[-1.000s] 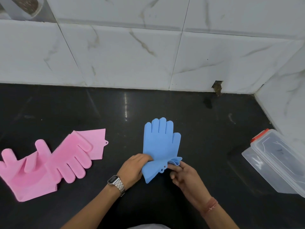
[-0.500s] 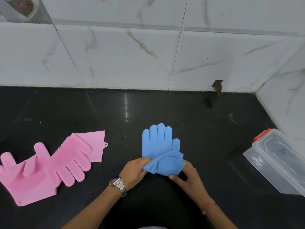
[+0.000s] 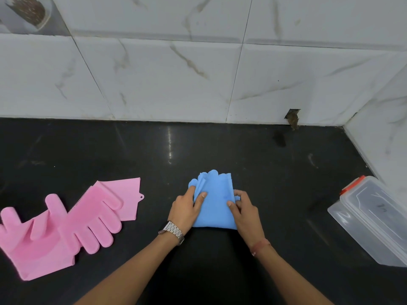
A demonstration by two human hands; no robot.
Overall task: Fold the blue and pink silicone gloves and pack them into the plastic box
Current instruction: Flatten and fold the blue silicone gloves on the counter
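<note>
The blue silicone glove (image 3: 214, 201) lies folded in half on the black counter, cuff laid over the fingers, whose tips peek out at the far edge. My left hand (image 3: 187, 209) presses its left side, thumb on top. My right hand (image 3: 245, 209) pinches its right edge. Two pink gloves (image 3: 72, 223) lie flat and overlapping at the left, untouched. The clear plastic box (image 3: 372, 219) with an orange latch stands at the right, its lid on.
The black counter (image 3: 220, 150) ends at a white marble-tiled wall behind and on the right. A small hole (image 3: 292, 116) shows in the wall's base. A jar (image 3: 28, 9) shows at the top left corner.
The blue glove's cuff has been lifted from near me and folded forward over its fingers. Both hands moved forward onto the folded glove. The pink gloves and box stayed put.
</note>
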